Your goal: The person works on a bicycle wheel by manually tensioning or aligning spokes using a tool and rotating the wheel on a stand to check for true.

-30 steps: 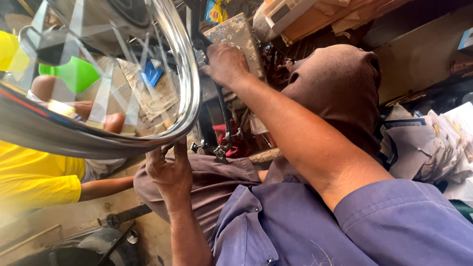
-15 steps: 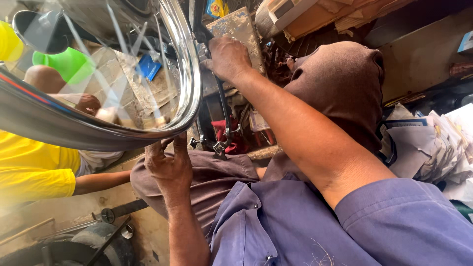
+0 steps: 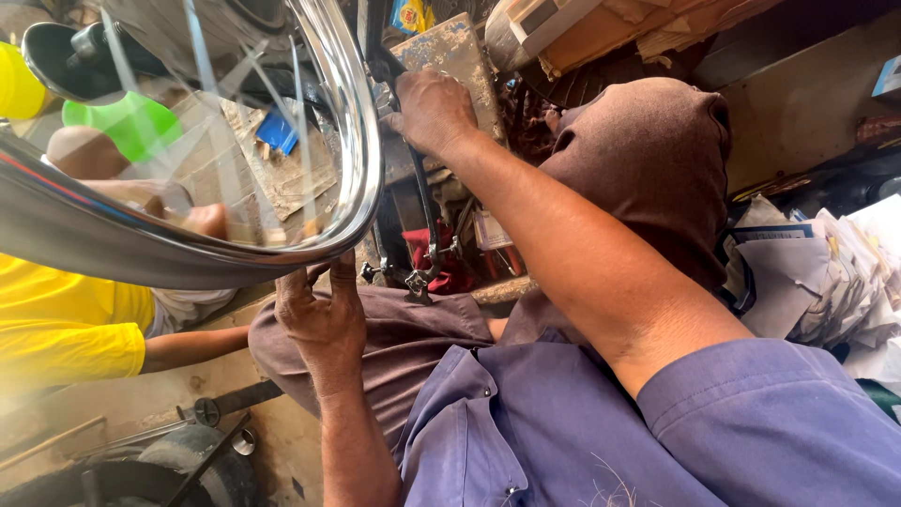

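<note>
Hands: two of the person's own in view, the left hand (image 3: 319,314) low and the right hand (image 3: 434,108) high; one further person at the left edge in a yellow shirt (image 3: 66,329), with a bare forearm showing.
Wheels: one chrome wheel rim (image 3: 361,178) with thin spokes (image 3: 202,75), plus one dark tyre (image 3: 178,460) lying low at the left.
Rim, look: bright, mirror-polished metal, curved and wide, sweeping from the left edge up to the top; the spokes are blurred, and things behind show between them.
Rim, place: upper left, above the person's lap, its lower curve just above the left hand.
Left hand: fingers raised against the underside of the rim, partly curled; whether they grip it or only touch it cannot be told.
Right hand: closed around the upper end of a dark metal stand (image 3: 422,211) just right of the rim, arm stretched out.
Stand: runs down from the right hand to a clamp end (image 3: 418,282) near a red cloth (image 3: 455,268).
Other things: one green plastic piece (image 3: 131,122) seen through the spokes, one heap of papers (image 3: 835,282) at the right.
Change: both hands keep their holds as half a second ago; the green piece and the other person's forearm sit lower behind the spokes.
</note>
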